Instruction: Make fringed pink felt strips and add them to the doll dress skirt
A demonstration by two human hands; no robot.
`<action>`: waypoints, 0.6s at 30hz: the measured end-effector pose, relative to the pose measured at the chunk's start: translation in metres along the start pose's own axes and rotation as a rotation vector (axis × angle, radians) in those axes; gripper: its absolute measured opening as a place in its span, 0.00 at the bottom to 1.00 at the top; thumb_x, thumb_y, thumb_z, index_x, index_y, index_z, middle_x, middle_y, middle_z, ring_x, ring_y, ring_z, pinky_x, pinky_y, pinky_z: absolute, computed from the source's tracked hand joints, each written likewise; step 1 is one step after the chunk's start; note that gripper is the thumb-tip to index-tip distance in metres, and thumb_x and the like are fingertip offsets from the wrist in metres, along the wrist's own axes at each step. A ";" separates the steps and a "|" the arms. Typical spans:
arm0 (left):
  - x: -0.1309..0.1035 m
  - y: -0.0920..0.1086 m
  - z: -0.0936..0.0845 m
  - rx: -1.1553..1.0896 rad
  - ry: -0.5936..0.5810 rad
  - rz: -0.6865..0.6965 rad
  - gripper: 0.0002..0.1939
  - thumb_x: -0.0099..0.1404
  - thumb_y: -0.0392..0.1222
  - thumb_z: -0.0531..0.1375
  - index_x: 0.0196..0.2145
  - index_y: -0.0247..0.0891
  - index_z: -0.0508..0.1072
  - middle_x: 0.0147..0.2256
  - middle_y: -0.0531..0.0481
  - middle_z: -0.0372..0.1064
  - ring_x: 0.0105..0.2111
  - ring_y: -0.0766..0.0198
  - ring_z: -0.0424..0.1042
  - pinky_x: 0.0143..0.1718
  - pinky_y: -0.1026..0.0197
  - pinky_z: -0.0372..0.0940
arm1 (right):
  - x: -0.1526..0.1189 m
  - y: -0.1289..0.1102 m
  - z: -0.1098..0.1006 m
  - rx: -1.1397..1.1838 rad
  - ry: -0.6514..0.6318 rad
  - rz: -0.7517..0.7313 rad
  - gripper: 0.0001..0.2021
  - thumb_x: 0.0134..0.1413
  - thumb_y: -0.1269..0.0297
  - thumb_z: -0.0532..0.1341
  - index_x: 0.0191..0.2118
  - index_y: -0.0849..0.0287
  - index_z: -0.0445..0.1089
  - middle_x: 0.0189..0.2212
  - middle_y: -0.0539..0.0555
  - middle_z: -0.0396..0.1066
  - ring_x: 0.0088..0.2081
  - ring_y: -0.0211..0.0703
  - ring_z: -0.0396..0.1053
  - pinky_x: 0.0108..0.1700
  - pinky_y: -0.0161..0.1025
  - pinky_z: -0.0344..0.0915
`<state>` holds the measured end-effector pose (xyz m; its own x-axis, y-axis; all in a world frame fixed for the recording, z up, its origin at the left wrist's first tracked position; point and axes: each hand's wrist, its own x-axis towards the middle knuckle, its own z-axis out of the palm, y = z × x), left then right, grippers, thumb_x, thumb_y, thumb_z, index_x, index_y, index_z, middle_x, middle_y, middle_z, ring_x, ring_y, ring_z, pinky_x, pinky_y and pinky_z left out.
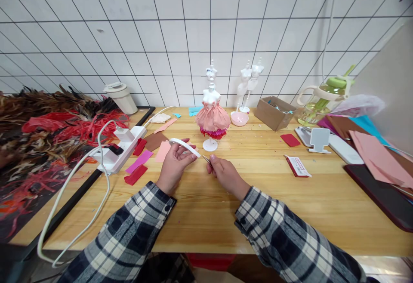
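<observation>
My left hand (176, 161) is closed around a narrow white roll of tape (185, 146), seen nearly edge-on and tilted down to the right. Close to the roll's lower end, my right hand (222, 171) pinches a pair of tweezers (206, 160), their thin metal tips pointing left. Whether the tips touch the tape I cannot tell. Behind both hands stands a white mini dress form (211, 96) on a round base. It wears a gathered peach paper skirt (213, 117) over magenta and red ruffled layers.
Peach, pink and red paper pieces (139, 162) lie left of my hands, beside a white power strip (124, 152) with looping cables. Two more dress forms (245, 78), a pink bowl (239, 118) and a cardboard box (274, 113) stand behind. A green-lidded bottle (319, 102) is right.
</observation>
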<state>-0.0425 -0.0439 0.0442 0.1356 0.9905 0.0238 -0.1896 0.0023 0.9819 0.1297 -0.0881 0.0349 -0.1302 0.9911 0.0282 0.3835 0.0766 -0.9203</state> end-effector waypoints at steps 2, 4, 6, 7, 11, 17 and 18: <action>0.000 0.000 0.000 0.021 -0.020 0.002 0.33 0.48 0.39 0.70 0.51 0.38 0.64 0.44 0.44 0.71 0.38 0.61 0.74 0.46 0.54 0.66 | 0.000 0.000 0.001 -0.086 -0.010 -0.013 0.29 0.64 0.46 0.38 0.23 0.57 0.64 0.19 0.48 0.60 0.25 0.37 0.60 0.31 0.34 0.53; -0.001 0.000 0.001 0.030 -0.044 0.001 0.34 0.48 0.39 0.69 0.52 0.37 0.63 0.44 0.43 0.71 0.38 0.61 0.74 0.45 0.55 0.66 | 0.000 0.000 0.001 -0.135 -0.013 -0.011 0.29 0.65 0.47 0.38 0.23 0.57 0.63 0.19 0.48 0.61 0.25 0.37 0.60 0.31 0.34 0.52; -0.001 0.000 0.002 0.034 -0.067 0.000 0.34 0.48 0.39 0.69 0.52 0.37 0.63 0.45 0.43 0.71 0.38 0.61 0.73 0.45 0.55 0.65 | 0.000 0.000 0.000 -0.160 -0.023 -0.004 0.29 0.65 0.47 0.37 0.23 0.58 0.63 0.19 0.48 0.61 0.25 0.37 0.60 0.31 0.34 0.52; -0.002 -0.001 0.002 0.037 -0.075 -0.002 0.34 0.48 0.39 0.69 0.53 0.37 0.63 0.45 0.43 0.71 0.38 0.62 0.73 0.44 0.55 0.65 | 0.000 0.000 0.000 -0.165 -0.034 0.003 0.29 0.65 0.47 0.37 0.23 0.58 0.63 0.19 0.48 0.62 0.25 0.37 0.60 0.31 0.34 0.52; -0.002 -0.002 0.003 0.047 -0.096 -0.017 0.35 0.49 0.39 0.69 0.53 0.37 0.62 0.45 0.43 0.70 0.36 0.64 0.73 0.44 0.55 0.65 | 0.000 -0.001 -0.001 -0.176 -0.063 0.023 0.29 0.66 0.47 0.37 0.24 0.58 0.63 0.20 0.48 0.63 0.24 0.36 0.59 0.31 0.34 0.52; -0.002 -0.002 0.002 0.042 -0.081 -0.003 0.34 0.49 0.39 0.69 0.53 0.37 0.62 0.46 0.43 0.70 0.38 0.62 0.73 0.44 0.55 0.66 | 0.002 0.001 -0.003 -0.250 -0.044 0.020 0.29 0.66 0.48 0.37 0.23 0.58 0.63 0.21 0.50 0.65 0.27 0.37 0.61 0.33 0.34 0.52; -0.002 -0.001 0.002 0.042 -0.081 -0.004 0.34 0.49 0.39 0.69 0.53 0.37 0.62 0.46 0.43 0.70 0.38 0.63 0.73 0.44 0.56 0.66 | 0.002 0.001 -0.003 -0.255 -0.049 0.020 0.29 0.66 0.48 0.37 0.23 0.58 0.63 0.21 0.50 0.66 0.27 0.37 0.61 0.33 0.34 0.52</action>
<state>-0.0409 -0.0463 0.0431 0.2150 0.9761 0.0329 -0.1477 -0.0008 0.9890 0.1325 -0.0853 0.0348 -0.1620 0.9867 -0.0141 0.6041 0.0879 -0.7920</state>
